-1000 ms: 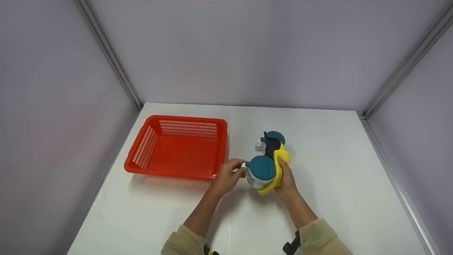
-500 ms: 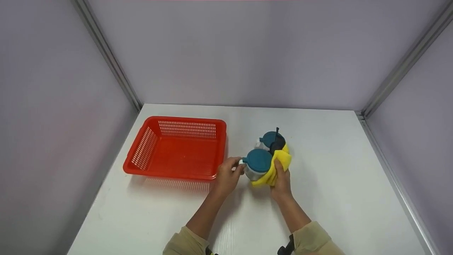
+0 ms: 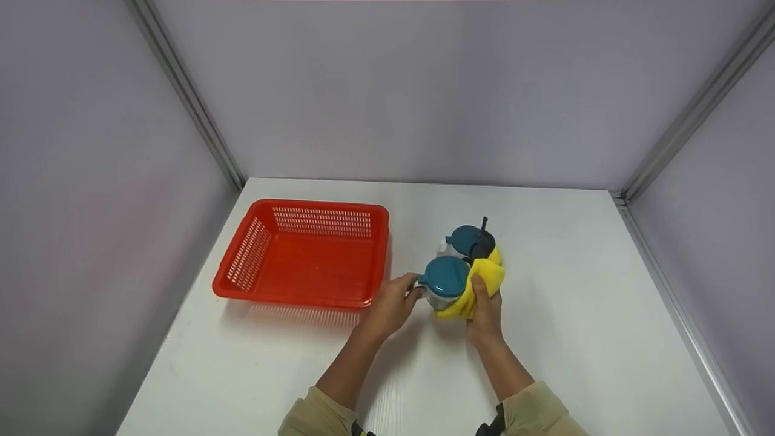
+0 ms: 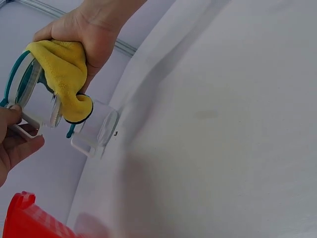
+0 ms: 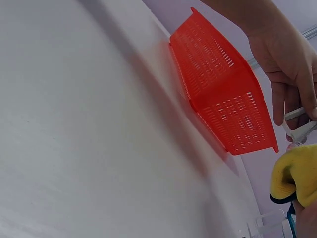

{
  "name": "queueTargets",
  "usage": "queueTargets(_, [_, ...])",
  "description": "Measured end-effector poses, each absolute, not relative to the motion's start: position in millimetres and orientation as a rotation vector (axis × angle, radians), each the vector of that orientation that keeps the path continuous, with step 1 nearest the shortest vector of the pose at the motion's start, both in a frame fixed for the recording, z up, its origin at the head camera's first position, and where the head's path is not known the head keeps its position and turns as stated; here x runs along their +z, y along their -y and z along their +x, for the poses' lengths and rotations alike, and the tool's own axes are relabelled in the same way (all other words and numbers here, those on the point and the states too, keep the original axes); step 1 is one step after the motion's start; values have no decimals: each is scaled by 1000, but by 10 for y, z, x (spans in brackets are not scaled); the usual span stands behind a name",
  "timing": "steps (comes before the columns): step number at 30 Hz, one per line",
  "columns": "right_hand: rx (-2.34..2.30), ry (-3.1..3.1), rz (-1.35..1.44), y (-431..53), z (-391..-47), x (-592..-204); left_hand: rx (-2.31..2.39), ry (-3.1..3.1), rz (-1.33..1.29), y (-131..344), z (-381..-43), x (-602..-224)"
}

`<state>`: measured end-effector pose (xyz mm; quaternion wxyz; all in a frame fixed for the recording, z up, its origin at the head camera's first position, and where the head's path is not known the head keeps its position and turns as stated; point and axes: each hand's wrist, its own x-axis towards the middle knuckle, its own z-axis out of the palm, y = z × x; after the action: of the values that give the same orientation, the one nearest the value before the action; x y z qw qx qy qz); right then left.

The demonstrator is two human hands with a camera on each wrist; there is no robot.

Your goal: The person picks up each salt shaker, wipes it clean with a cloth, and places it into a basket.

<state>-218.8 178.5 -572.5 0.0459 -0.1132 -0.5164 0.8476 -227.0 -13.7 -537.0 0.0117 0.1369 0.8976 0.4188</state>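
Observation:
My left hand [image 3: 390, 309] pinches the white handle [image 4: 24, 130] of a clear jar with a teal lid [image 3: 447, 277]. The jar is held above the table, tilted in the left wrist view. My right hand [image 3: 486, 312] grips a yellow cloth [image 3: 465, 301] with a dark edge and holds it against the jar's right side. Just beyond it, a second clear jar [image 4: 101, 124] with a teal lid stands on the table, partly hidden. A dark piece with a thin upright stem [image 3: 482, 245] shows between cloth and second jar; its kind I cannot tell.
A red plastic basket [image 3: 315, 303] with slotted sides stands on the white table [image 3: 242, 363], left of my hands. Pale walls [image 3: 387, 91] rise behind the table and on both sides.
The held jar and my right hand with the cloth have shifted slightly away from me. The dark piece beyond the cloth has swung to the right. My left hand keeps its pinch on the handle.

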Motion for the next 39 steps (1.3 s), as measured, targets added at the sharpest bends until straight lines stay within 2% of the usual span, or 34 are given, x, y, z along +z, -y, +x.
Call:
queueTargets(6, [2491, 1667, -307, -1741, -2140, -5774, 1263, -2932, 483, 103, -2226, -5414])
queueTargets(15, [2269, 1858, -54, -1713, -2095, -5889, 1293, -2966, 485, 112, -2209, -5420])
queueTargets(22, [2130, 1953, 32, -1689, -2070, -5861, 1253, -3019, 504, 124, -2203, -5415])
queueTargets(31, [1972, 2070, 16, -1628, -1971, -5699, 1236, -3064, 499, 116, -2191, -5445])
queueTargets(39, [1880, 2097, -27, -1647, -2049, -5981, 1160, -3148, 487, 77, -2156, -5445])
